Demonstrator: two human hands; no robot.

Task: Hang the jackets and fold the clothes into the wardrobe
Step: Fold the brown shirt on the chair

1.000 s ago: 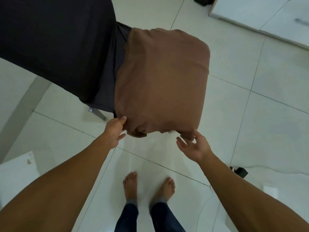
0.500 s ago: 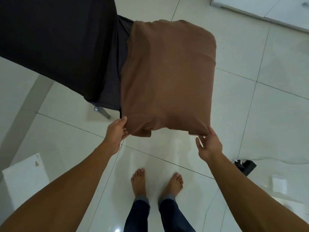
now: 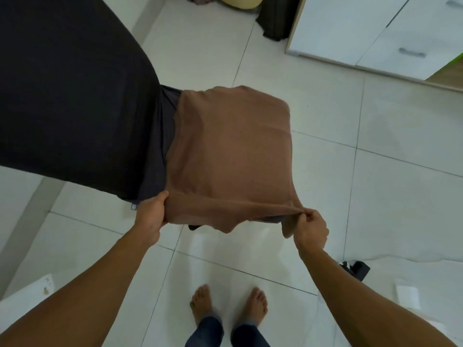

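Closest to the camera, at 6 o'clock, two bare feet (image 3: 228, 305) stand on the white floor (image 3: 325, 184), with dark blue trouser legs (image 3: 226, 333) just above them. Two bare arms reach up from the bottom corners.

The left hand (image 3: 150, 219) is at about 8 o'clock of the middle. Its fingers are curled around the near left corner of the brown cloth (image 3: 230, 159) and grip it, with the thumb on top. The right hand (image 3: 312, 229) is at about 4 o'clock. Its fingers (image 3: 307, 215) are bunched up and pinch the near right corner of the same cloth, and a small flap hangs down beside that hand. The near edge of the cloth is pulled tight between the two hands.

The brown cloth fills the middle. It lies folded on top of a dark grey cloth (image 3: 156, 156), which peeks out at its left side. Both lie on a big black surface (image 3: 70, 96) at 10 o'clock; it is hard to tell what that is.

A small black thing (image 3: 357, 269) sits on the floor at 4 o'clock. Far away at 1 o'clock stands a white wardrobe (image 3: 375, 28) with grey handles.
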